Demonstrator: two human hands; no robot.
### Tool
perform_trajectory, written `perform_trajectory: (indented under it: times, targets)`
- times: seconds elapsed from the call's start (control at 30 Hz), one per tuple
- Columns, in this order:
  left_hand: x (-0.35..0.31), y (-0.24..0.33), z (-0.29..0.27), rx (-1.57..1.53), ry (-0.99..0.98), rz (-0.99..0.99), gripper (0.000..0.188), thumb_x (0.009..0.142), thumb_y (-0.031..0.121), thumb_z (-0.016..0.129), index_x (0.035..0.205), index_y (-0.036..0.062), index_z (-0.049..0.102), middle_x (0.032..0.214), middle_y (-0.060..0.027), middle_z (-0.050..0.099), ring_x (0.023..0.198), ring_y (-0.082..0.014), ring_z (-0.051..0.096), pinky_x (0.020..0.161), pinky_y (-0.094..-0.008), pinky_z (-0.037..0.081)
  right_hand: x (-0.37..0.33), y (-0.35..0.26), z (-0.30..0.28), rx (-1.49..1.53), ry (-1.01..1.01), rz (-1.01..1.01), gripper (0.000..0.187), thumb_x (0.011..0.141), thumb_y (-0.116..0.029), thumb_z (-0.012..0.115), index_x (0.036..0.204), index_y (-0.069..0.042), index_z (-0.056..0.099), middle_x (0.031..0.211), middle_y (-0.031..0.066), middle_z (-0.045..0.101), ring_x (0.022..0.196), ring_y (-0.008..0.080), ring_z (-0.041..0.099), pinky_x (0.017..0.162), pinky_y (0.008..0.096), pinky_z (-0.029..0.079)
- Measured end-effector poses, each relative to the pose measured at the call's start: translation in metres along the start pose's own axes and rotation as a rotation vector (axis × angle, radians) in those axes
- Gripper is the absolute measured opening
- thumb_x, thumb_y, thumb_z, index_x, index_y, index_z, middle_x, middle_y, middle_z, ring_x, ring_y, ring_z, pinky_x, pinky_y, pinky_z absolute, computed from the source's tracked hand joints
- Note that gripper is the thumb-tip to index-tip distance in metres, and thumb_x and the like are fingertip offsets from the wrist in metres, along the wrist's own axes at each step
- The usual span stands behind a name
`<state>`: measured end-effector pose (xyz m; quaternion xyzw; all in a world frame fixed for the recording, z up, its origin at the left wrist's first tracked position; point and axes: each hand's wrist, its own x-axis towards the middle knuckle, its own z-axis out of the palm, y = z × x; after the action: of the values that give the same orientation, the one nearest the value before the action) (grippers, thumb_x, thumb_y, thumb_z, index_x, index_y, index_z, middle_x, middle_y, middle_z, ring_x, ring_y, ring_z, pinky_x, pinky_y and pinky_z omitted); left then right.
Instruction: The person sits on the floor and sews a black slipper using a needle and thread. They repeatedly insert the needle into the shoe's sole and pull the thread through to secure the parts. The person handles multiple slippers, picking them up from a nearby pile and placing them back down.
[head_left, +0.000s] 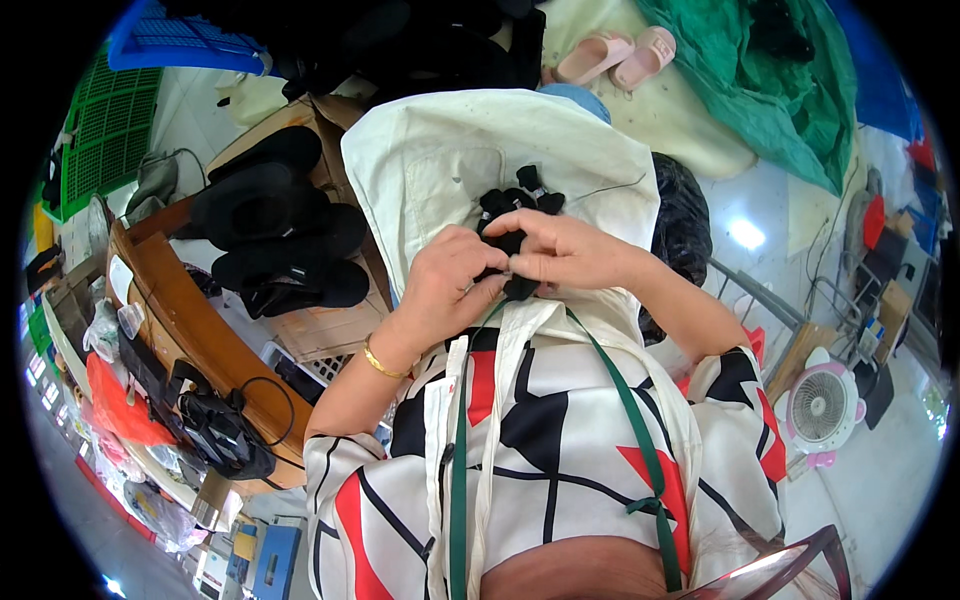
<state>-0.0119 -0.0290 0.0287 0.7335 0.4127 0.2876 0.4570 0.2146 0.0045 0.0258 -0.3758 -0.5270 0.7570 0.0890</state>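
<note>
On my lap, over the cream apron (440, 170), my left hand (445, 285) and right hand (560, 250) have fingers pinched shut on small black pieces (515, 205); I'd keep them bunched. Beyond, black sandals (280, 240) sit stacked.

Beyond the cream cloth (440, 170) lay two pink slippers (617, 55); left of it sat four black shoe soles (275, 235). Right of it stood one small pink fan (822, 407). Two hands worked on it.
</note>
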Motion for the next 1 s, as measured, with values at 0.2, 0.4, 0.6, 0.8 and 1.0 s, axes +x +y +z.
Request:
perform_trajectory:
  times: [0.2, 0.4, 0.6, 0.8, 1.0]
  targets:
    - [0.002, -0.004, -0.001, 0.079, 0.051, -0.165, 0.015, 0.075, 0.01, 0.074, 0.088, 0.0049, 0.068, 0.08, -0.0126, 0.065, 0.079, -0.0316, 0.062, 0.071, -0.0391, 0.051, -0.002, -0.014, 0.0, -0.638, 0.397, -0.43, 0.015, 0.083, -0.02, 0.07, 0.09, -0.008, 0.067, 0.078, 0.0055, 0.06, 0.074, 0.0228, 0.061, 0.063, 0.0331, 0.049]
    - [0.002, -0.007, 0.005, 0.128, 0.059, -0.086, 0.017, 0.074, 0.01, 0.074, 0.09, 0.0058, 0.068, 0.079, -0.0114, 0.064, 0.076, -0.0311, 0.062, 0.067, -0.0393, 0.051, 0.012, -0.002, 0.016, -0.999, 0.428, -0.8, 0.009, 0.072, -0.015, 0.066, 0.076, -0.01, 0.059, 0.074, 0.0021, 0.054, 0.072, 0.0224, 0.057, 0.06, 0.0351, 0.048]
    - [-0.006, -0.014, 0.01, 0.071, 0.101, -0.049, 0.019, 0.075, 0.01, 0.075, 0.092, 0.007, 0.068, 0.078, -0.011, 0.063, 0.076, -0.0318, 0.061, 0.065, -0.0408, 0.05, 0.006, -0.023, 0.033, -0.878, 0.367, -0.885, 0.005, 0.08, -0.013, 0.061, 0.081, -0.009, 0.057, 0.076, 0.0065, 0.055, 0.069, 0.0247, 0.058, 0.053, 0.0342, 0.047]
    - [-0.003, -0.009, 0.009, 0.082, 0.062, -0.122, 0.015, 0.079, 0.013, 0.071, 0.09, 0.0074, 0.064, 0.082, -0.0124, 0.063, 0.076, -0.0329, 0.062, 0.068, -0.0412, 0.051, -0.005, -0.028, 0.014, 0.506, 0.252, -0.069, 0.015, 0.105, -0.022, 0.05, 0.094, -0.012, 0.054, 0.068, -0.0018, 0.053, 0.054, 0.0084, 0.051, 0.05, 0.0235, 0.043]
    - [-0.019, -0.027, 0.007, 0.134, 0.093, -0.213, 0.014, 0.08, 0.018, 0.07, 0.088, 0.0081, 0.064, 0.074, -0.0116, 0.062, 0.072, -0.0321, 0.062, 0.064, -0.0423, 0.049, -0.048, -0.059, -0.079, 1.002, 0.346, -0.725, 0.011, 0.102, -0.014, 0.054, 0.103, -0.003, 0.055, 0.062, -0.0061, 0.046, 0.049, 0.0042, 0.043, 0.044, 0.0173, 0.035]
